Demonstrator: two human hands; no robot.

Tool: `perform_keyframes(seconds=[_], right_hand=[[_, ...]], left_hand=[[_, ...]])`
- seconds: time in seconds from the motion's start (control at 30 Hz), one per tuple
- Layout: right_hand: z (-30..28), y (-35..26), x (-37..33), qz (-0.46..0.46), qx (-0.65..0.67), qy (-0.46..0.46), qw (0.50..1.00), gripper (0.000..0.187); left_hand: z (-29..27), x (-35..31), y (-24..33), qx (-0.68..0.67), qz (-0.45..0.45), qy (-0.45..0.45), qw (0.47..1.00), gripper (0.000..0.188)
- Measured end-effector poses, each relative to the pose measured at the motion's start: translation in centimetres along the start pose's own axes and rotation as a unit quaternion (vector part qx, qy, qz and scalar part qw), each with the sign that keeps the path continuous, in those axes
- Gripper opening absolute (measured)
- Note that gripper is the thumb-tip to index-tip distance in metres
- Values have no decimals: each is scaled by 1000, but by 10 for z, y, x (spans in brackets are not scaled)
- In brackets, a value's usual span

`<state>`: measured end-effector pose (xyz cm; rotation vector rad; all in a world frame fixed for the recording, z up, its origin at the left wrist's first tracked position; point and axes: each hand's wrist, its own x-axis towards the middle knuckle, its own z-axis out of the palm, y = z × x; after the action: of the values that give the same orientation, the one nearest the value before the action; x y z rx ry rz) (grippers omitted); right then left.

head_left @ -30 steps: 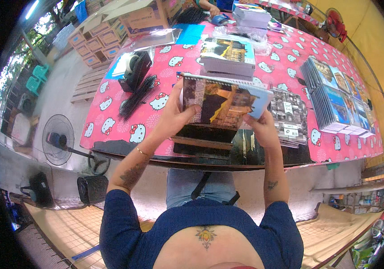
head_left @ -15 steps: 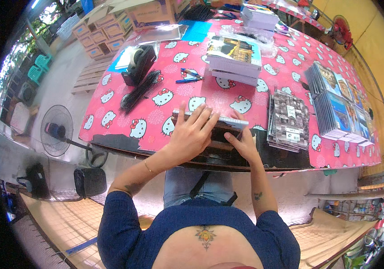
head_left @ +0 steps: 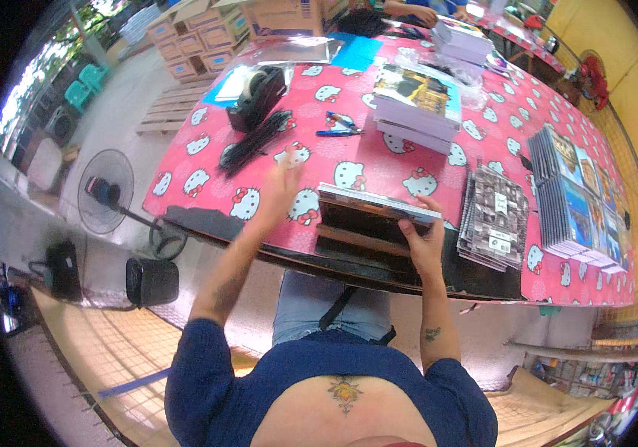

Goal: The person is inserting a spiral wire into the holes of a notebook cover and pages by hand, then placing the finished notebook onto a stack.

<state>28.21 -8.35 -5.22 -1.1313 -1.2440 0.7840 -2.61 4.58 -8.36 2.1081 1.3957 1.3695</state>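
Observation:
A notebook with a pale edge stands on its side at the table's near edge, over a dark wooden block. My right hand grips its right end, thumb on the near face and fingers behind. My left hand is off the notebook, blurred by motion, its fingers stretched toward a bunch of thin black binding coils. Beyond the coils stands a black tape dispenser. Blue-handled pliers lie to the right of the coils.
A thick stack of books stands behind the notebook. Dark-covered spiral notebooks and several colourful bound ones are on the right. A standing fan is left of the table. Another person's hand shows at the far side.
My left hand has let go of the notebook's left part and moved left and away toward the black coils. My right hand still holds the notebook. The view has shifted slightly.

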Motion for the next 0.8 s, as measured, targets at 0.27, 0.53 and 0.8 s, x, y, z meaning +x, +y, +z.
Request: perform_keyframes(seconds=[0.27, 0.53, 0.8], right_hand=[[-3, 6, 3, -36, -13, 62, 997, 60], [73, -106, 19, -336, -394, -70, 853, 31], [94, -66, 55, -277, -402, -64, 871, 13]], left_hand=[[-15, 77, -54, 379, 99, -9, 920, 22], [-17, 33, -2, 312, 63, -105, 942, 21], [-43, -8, 125, -41, -39, -62, 996, 19]])
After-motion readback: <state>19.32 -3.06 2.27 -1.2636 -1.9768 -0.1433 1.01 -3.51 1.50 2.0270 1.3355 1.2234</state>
